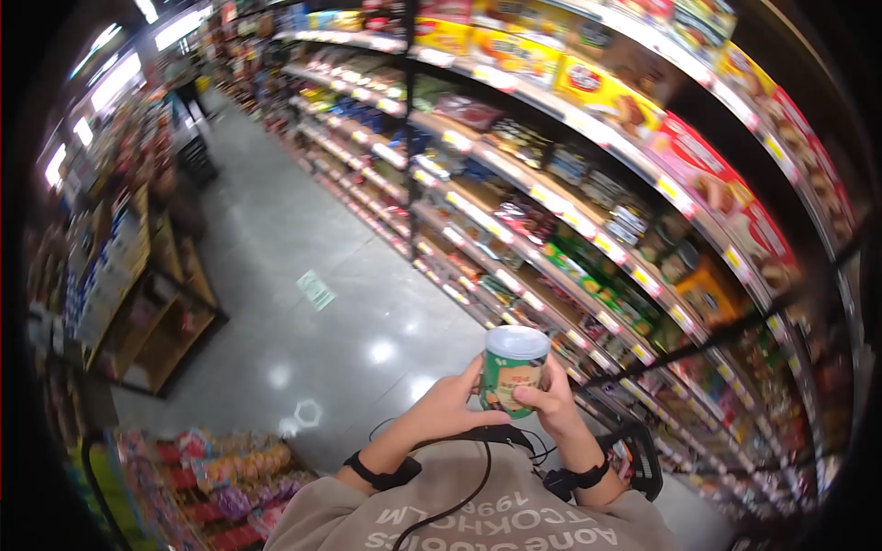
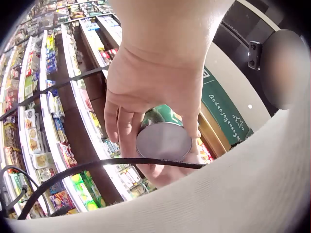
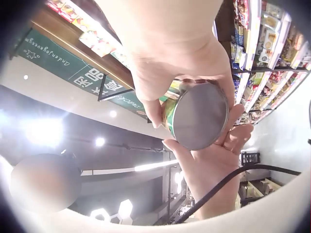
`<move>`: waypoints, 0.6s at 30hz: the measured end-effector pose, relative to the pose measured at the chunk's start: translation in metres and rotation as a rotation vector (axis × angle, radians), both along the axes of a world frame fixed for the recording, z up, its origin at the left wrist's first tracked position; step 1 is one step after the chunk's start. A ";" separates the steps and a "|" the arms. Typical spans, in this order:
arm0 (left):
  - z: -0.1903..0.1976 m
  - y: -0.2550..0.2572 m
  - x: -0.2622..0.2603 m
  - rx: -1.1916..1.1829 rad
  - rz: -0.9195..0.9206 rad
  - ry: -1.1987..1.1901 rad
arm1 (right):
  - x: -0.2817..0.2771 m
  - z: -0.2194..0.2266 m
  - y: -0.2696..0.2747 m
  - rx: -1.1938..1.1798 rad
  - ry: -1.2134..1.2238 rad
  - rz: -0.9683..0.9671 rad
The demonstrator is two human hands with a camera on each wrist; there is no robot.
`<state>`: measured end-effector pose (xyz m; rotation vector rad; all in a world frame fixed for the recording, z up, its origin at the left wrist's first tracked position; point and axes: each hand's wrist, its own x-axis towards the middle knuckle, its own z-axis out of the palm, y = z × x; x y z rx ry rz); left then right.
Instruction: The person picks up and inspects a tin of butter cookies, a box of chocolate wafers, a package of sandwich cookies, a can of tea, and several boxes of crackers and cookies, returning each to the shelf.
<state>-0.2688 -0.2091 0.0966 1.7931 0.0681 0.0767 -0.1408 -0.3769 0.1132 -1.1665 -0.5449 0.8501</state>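
A green can with a pale lid point(image 1: 514, 372) is held upright in front of the chest. The right hand point(image 1: 558, 404) grips it, thumb across the label and fingers round the far side. On the other side the left hand point(image 1: 452, 404) has its fingers curled against the can, its thumb pointing across below. Both wrist views show the can's flat grey metal base point(image 2: 164, 142) point(image 3: 200, 116); the left hand point(image 2: 155, 92) and the right hand point(image 3: 182, 63) lie round its sides.
Long shelves of packaged food point(image 1: 570, 211) run along the right. A grey floor aisle point(image 1: 266, 211) stretches ahead, with a wooden display stand point(image 1: 152, 321) at left and bagged snacks point(image 1: 220, 477) at lower left. A black basket point(image 1: 643, 459) is beside the right arm.
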 end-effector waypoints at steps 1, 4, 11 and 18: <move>0.002 -0.005 0.010 0.027 -0.037 0.013 | 0.006 0.002 -0.010 0.010 -0.017 -0.031; 0.005 -0.029 0.040 0.003 -0.111 -0.036 | 0.021 0.005 -0.044 0.025 -0.055 -0.111; 0.038 -0.077 0.106 0.085 -0.241 0.097 | 0.066 0.012 -0.117 0.020 -0.130 -0.180; 0.026 -0.107 0.144 0.135 -0.204 -0.172 | 0.126 0.020 -0.171 0.083 -0.097 -0.390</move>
